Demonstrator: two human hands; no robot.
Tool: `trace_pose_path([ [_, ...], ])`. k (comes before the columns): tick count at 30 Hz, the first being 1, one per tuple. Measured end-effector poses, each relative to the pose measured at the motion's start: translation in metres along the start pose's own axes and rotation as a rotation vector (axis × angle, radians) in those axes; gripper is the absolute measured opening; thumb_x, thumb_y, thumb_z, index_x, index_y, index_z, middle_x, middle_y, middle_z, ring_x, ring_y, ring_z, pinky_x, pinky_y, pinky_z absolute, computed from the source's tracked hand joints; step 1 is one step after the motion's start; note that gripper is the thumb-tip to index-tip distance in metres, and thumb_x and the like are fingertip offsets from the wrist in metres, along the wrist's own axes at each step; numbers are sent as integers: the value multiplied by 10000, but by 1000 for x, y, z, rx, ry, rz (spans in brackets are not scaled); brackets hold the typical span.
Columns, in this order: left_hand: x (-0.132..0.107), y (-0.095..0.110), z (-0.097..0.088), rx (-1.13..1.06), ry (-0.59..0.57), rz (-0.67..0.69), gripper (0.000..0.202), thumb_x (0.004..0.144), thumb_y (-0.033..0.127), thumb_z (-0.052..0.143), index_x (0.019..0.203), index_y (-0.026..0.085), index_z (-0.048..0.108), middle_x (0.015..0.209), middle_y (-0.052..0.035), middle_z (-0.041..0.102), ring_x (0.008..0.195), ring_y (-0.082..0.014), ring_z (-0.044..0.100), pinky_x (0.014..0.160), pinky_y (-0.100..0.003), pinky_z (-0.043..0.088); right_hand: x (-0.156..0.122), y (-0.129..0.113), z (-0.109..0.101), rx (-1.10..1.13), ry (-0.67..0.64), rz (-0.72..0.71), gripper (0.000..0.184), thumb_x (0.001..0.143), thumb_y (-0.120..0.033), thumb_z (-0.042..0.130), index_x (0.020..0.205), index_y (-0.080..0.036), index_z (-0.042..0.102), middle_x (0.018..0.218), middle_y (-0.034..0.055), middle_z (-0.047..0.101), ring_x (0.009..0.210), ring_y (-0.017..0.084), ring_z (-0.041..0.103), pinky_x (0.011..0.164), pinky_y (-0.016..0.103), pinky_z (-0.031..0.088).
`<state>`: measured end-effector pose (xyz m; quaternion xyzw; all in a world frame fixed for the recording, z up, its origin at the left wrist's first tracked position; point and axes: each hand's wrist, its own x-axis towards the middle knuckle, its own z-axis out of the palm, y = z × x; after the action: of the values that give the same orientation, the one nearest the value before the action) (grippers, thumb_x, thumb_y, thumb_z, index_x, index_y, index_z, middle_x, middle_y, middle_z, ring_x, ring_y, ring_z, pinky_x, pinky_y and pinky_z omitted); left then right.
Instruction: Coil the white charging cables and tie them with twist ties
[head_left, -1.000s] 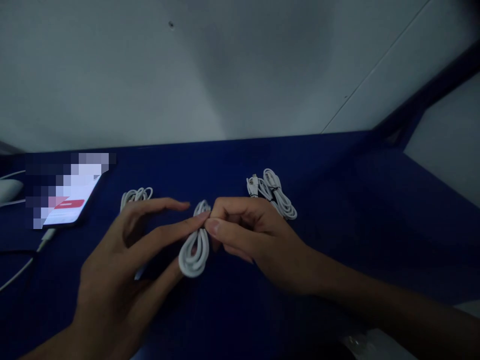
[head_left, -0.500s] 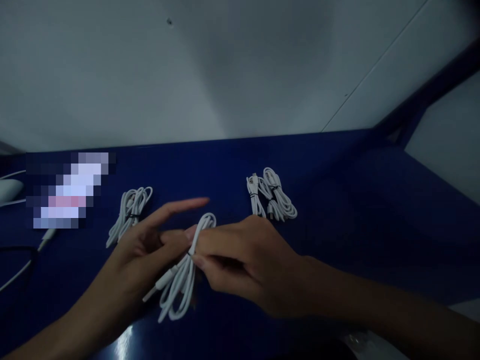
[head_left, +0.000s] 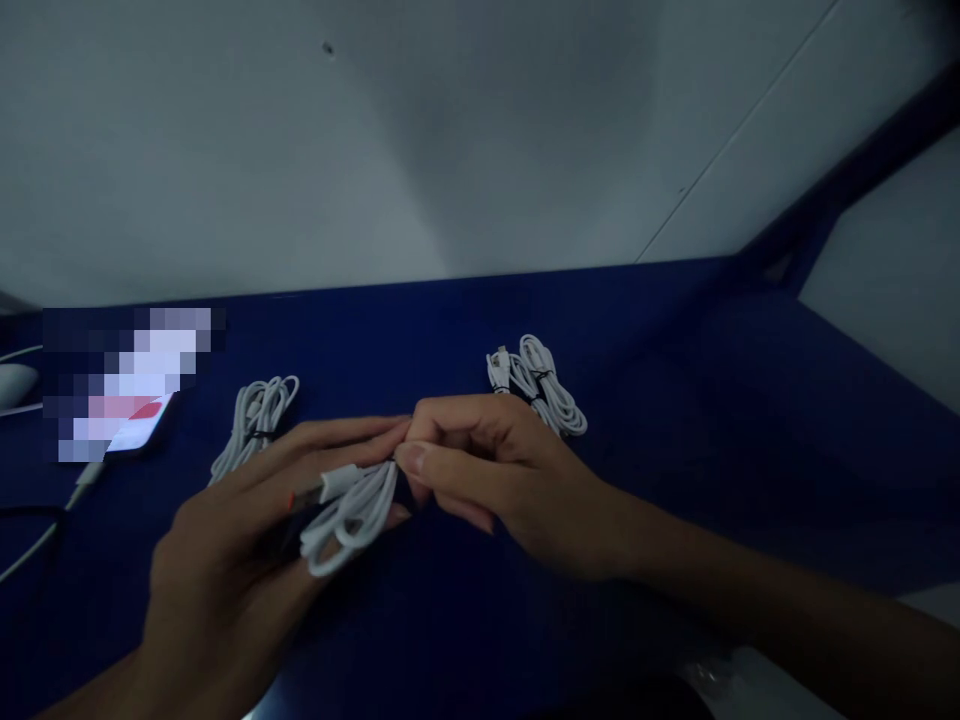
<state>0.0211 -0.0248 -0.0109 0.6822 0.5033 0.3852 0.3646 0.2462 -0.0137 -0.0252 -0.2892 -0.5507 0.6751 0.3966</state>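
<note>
Both hands meet over a dark blue table (head_left: 675, 420). A coiled white cable (head_left: 352, 515) lies across the fingers of my left hand (head_left: 232, 545), which curl round it; its plug end points left. My right hand (head_left: 487, 470) pinches the coil's right end between thumb and fingers. The light is dim, so small details of the cable are hard to make out.
A tied white cable bundle (head_left: 255, 420) lies to the left and another (head_left: 536, 380) behind my right hand. A lit phone (head_left: 127, 400) with a white charging lead (head_left: 79, 480) sits at the far left. A pale wall rises behind the table.
The coil has been gathered from a loose hanging loop into a tighter bunch lying sideways in my left hand. My right hand moved up to pinch its end.
</note>
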Motion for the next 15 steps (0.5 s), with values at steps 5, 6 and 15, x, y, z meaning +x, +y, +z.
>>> trace_pose_path([
  [5,2,4,-2,-143,-6,-240,63,854,334,917,841,394,930,695,65,822,730,-210,791,650,-219,623,-3,-10,5,-214,-25,26,312,1059,-198,677,770,-204,560,701,-68,515,622,89,456,565,232,354],
  [6,4,5,-2,-201,-55,-303,36,859,333,911,841,360,926,692,49,821,710,-203,777,618,-206,605,-3,-10,6,-275,-32,-1,334,1067,-206,661,759,-207,532,705,-66,506,621,90,448,566,236,354],
  [15,15,-3,-1,-579,-424,-701,283,972,419,847,773,218,863,578,-29,762,524,-128,711,538,-135,565,3,9,2,-745,-128,-337,257,1130,-147,508,881,-203,533,768,-47,572,630,89,484,594,266,367],
])
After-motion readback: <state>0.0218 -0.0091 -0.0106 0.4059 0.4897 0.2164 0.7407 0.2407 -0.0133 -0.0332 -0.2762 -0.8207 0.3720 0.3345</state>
